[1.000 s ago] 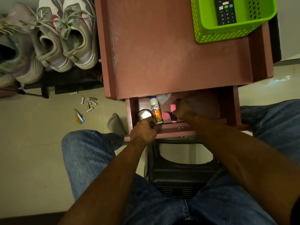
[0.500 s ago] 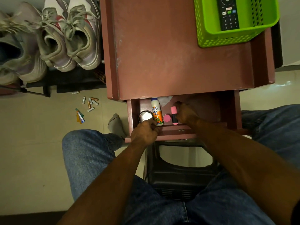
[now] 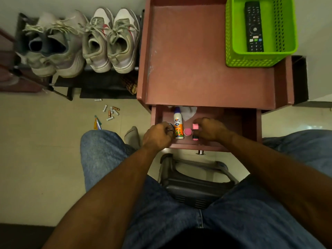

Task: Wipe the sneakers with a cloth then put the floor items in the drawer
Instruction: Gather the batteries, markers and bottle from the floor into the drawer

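Left hand [image 3: 157, 136] curled around a metal tin [image 3: 170, 127] in the open drawer [image 3: 233, 123], right hand [image 3: 209, 129] pinching a pink marker [image 3: 195, 131], glue bottle [image 3: 178, 125] between the hands, batteries [image 3: 111, 113] on the floor beyond the left hand

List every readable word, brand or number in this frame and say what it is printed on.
"FEVICOL" and "MR": white glue bottle with blue cap, lying in the open drawer.
Black remote control in the green basket: button labels too small.
Batteries on the floor: print too small.

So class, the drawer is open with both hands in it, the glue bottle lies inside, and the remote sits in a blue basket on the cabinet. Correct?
Not quite: the head view shows the basket holding the remote is green, not blue. The rest stands.
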